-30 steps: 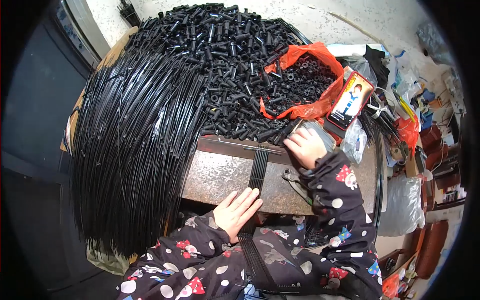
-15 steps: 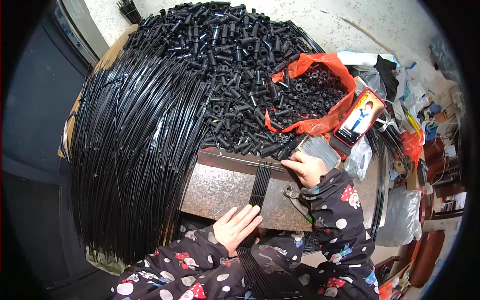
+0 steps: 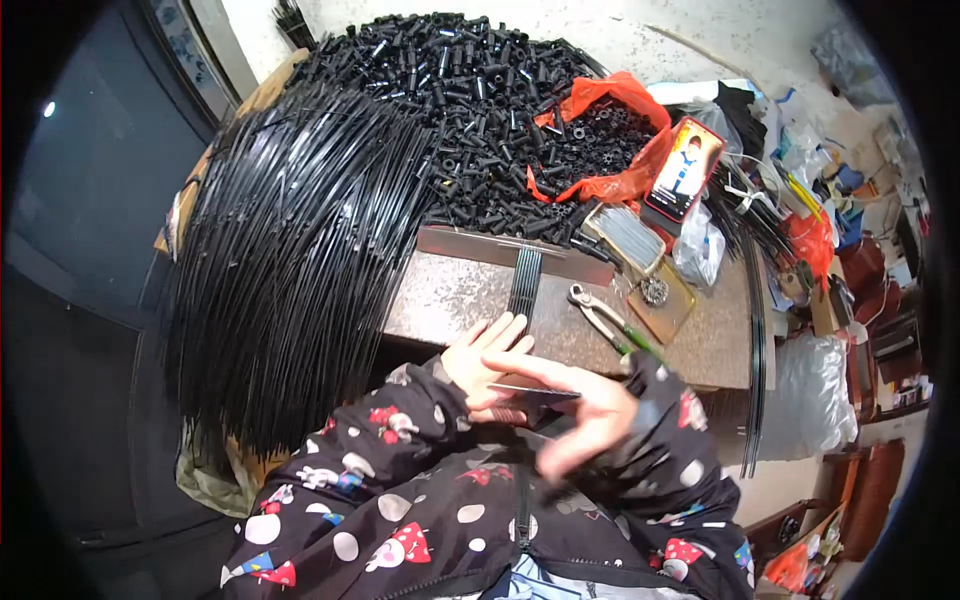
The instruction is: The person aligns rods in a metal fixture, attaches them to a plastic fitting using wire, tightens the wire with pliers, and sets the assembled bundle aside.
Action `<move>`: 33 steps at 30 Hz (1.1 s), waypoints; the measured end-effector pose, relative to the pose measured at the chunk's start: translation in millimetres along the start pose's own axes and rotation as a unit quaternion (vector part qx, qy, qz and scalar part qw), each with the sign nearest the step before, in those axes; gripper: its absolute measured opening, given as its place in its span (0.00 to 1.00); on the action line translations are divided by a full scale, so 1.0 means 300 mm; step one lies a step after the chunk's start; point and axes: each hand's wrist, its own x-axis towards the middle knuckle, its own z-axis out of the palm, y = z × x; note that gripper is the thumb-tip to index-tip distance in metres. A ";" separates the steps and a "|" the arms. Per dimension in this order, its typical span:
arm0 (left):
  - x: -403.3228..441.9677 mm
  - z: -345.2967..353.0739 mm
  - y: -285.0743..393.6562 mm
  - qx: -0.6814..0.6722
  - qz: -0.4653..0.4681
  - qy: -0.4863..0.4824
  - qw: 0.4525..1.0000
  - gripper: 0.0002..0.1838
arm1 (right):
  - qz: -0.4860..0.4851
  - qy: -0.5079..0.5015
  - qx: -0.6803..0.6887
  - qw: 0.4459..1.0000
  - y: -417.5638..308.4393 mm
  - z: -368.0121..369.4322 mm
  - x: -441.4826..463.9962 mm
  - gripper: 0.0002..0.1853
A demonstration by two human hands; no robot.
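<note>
The thin, straight black rods (image 3: 525, 283) look like smooth plastic, the short black plastic tubes (image 3: 480, 110) glossy, the red plastic bag (image 3: 651, 148) crinkled and shiny, the speckled brown tabletop (image 3: 448, 295) worn.

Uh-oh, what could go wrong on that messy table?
The row of thin black rods beside the left hand might get nudged askew. The green-handled metal pliers lie near the dark patterned right sleeve, so a bump might shift them. The open red plastic bag might tip, spilling small black parts.
</note>
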 end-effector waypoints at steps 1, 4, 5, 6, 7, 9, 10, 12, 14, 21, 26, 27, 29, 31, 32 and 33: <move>0.003 -0.006 0.000 0.058 0.035 -0.021 0.998 0.41 | -0.015 0.097 -0.033 0.995 0.073 0.049 -0.007 0.28; -0.010 0.022 -0.019 0.052 0.025 -0.073 0.996 0.47 | -0.132 0.234 -0.221 0.937 0.122 0.177 -0.026 0.09; -0.017 0.032 -0.005 0.072 0.024 -0.044 0.996 0.47 | -0.157 0.234 -0.268 0.921 0.121 0.204 -0.040 0.09; -0.021 0.046 0.008 0.090 0.023 -0.013 0.996 0.47 | -0.178 0.231 -0.282 0.914 0.090 0.233 -0.071 0.08; -0.014 -0.015 0.066 0.149 0.019 -0.022 0.988 0.47 | -0.206 0.244 -0.266 0.910 0.039 0.277 -0.111 0.08; 0.004 -0.134 0.172 0.065 0.024 -0.011 0.998 0.31 | -0.301 0.173 -0.300 0.889 -0.129 0.335 -0.187 0.07; 0.012 -0.152 0.187 0.020 0.055 0.009 0.998 0.28 | -0.342 0.142 -0.298 0.880 -0.200 0.365 -0.218 0.06; 0.051 -0.258 0.249 -0.166 0.117 -0.037 0.978 0.18 | -0.412 0.111 -0.233 0.874 -0.314 0.436 -0.285 0.12; 0.042 -0.245 0.274 -0.362 0.121 -0.034 0.924 0.12 | -0.452 0.061 -0.136 0.880 -0.339 0.435 -0.340 0.13; 0.107 -0.303 0.252 -0.549 -0.158 0.281 0.771 0.10 | -0.055 0.402 -0.609 0.682 0.121 0.321 -0.129 0.17; 0.184 -0.188 0.229 -0.787 -0.134 0.490 0.350 0.13 | -0.340 0.493 0.428 0.677 0.196 0.150 0.082 0.13; 0.191 -0.155 0.262 -0.794 -0.124 0.471 0.365 0.12 | -0.400 0.515 0.438 0.619 0.144 0.055 0.065 0.15; 0.200 -0.094 0.358 -0.859 -0.113 0.375 0.331 0.15 | -0.408 0.603 0.256 0.636 0.057 -0.119 -0.031 0.15; 0.157 -0.099 0.445 -0.907 -0.177 0.193 0.332 0.20 | -0.469 0.602 0.195 0.616 -0.127 -0.042 -0.039 0.15; 0.133 -0.123 0.459 -0.889 -0.240 0.088 0.380 0.22 | -0.496 0.583 0.146 0.627 -0.165 -0.017 -0.045 0.15; 0.117 -0.174 0.473 -0.827 -0.149 0.061 0.539 0.24 | -0.497 0.545 0.093 0.669 -0.195 0.029 -0.059 0.14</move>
